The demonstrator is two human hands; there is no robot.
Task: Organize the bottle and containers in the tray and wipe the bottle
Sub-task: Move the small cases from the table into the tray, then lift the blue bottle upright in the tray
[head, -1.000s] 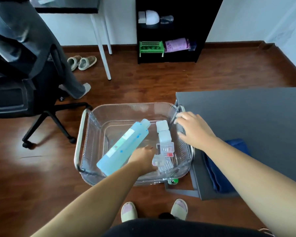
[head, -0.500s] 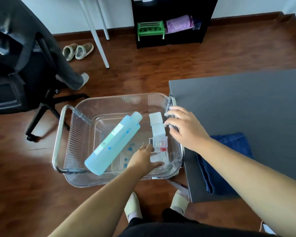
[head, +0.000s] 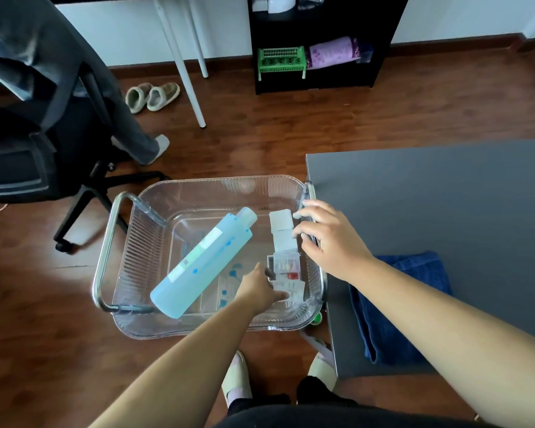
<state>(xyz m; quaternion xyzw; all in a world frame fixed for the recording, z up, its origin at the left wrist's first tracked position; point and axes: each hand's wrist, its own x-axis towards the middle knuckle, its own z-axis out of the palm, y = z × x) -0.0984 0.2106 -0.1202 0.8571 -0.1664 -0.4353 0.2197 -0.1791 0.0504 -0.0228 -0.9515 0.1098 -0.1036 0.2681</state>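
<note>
A clear plastic tray (head: 142, 242) with metal handles stands next to a grey table. In it a pale blue bottle (head: 203, 262) lies diagonally, cap toward the far right. Along the tray's right side several small containers form a row: two white ones (head: 281, 220), a clear one with red inside (head: 286, 265), and a clear one (head: 291, 287) nearest me. My left hand (head: 260, 288) reaches into the tray, its fingertips touching the nearest clear container. My right hand (head: 328, 242) grips the tray's right rim and handle, fingers curled over it beside the white containers.
A folded blue cloth (head: 405, 307) lies on the grey table (head: 445, 196) to the right of the tray. A black office chair (head: 44, 149) draped with clothing stands to the left. A black shelf unit (head: 315, 41) and white table legs (head: 186, 66) stand at the back.
My left hand has slid a little right, from beside the bottle onto the nearest clear container. My right hand stays on the tray's right rim. The bottle has not moved.
</note>
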